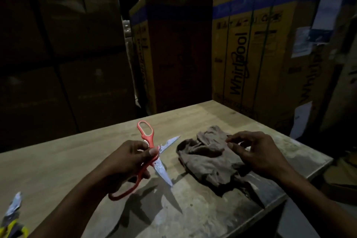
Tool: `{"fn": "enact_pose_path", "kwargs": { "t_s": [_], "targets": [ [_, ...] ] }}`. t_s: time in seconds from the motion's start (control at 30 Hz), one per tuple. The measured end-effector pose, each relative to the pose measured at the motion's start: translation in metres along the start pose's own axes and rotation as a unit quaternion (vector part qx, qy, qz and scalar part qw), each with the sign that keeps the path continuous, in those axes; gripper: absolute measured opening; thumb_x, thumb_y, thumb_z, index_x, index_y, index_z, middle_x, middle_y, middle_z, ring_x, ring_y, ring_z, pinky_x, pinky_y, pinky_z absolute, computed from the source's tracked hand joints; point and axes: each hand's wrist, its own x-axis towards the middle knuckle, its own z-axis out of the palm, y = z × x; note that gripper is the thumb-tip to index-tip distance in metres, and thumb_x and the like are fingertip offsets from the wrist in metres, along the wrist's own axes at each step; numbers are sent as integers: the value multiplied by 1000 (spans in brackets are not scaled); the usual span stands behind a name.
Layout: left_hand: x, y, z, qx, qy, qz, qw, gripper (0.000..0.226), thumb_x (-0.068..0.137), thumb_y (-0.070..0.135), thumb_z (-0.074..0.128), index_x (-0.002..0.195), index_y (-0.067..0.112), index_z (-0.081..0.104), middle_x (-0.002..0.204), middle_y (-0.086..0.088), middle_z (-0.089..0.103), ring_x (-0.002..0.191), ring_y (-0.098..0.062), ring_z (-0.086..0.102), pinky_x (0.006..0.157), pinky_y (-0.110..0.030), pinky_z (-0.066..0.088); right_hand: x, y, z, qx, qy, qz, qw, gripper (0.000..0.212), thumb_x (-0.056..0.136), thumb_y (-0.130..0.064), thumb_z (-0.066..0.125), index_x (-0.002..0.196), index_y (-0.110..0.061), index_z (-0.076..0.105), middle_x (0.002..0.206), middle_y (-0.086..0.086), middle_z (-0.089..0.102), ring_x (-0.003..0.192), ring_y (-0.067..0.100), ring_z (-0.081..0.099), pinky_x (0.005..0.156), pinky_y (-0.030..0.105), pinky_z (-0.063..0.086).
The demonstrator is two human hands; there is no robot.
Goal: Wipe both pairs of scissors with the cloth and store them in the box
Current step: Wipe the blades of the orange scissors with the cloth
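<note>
While the left hand (125,162) grips the red-handled scissors (152,158) at their pivot, thumb laid over the joint and the other fingers curled round the lower handle, the tool is held above the middle of the worktop (58,160). Its blades are spread wide: one points toward the far edge and the cloth, the other slants down toward the near edge, its tip close to the wood, though whether it touches I cannot tell in this dim light. One handle loop stands up toward the far edge, the other hangs below the wrist.

Just beside the scissors, toward the right edge, lies the brown cloth (208,160), crumpled in a heap on the worktop. The right hand (257,152) is over its right side, fingers loosely bent, with the thumb and fingertips seemingly touching or pinching a fold at the top of the heap; the grip itself is not clear.

At the near left corner rests a second pair of scissors (11,216) with yellow-and-dark handles, cut off by the frame, blades pointing toward the far edge, well apart from both hands.

Tall cardboard cartons (251,54) stand behind the far edge.
</note>
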Motion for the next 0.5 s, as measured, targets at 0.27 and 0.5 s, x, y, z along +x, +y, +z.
{"fn": "enact_pose_path", "kwargs": {
  "t_s": [0.27,0.5],
  "targets": [
    [26,-27,7,-51,44,60,996,27,95,34,71,111,13,73,91,-5,79,61,-22,70,57,-34,50,6,5,7,-82,-47,48,994,12,93,-39,75,105,-36,78,96,-18,74,55,3,67,54,26,52],
    [32,-51,2,-170,69,41,982,24,95,11,71,118,9,73,94,-15,80,63,-27,70,67,-42,57,0,11,0,-137,-132,186,964,47,97,-56,61,74,-20,81,69,3,76,65,29,71,66,46,60]
  ]
}}
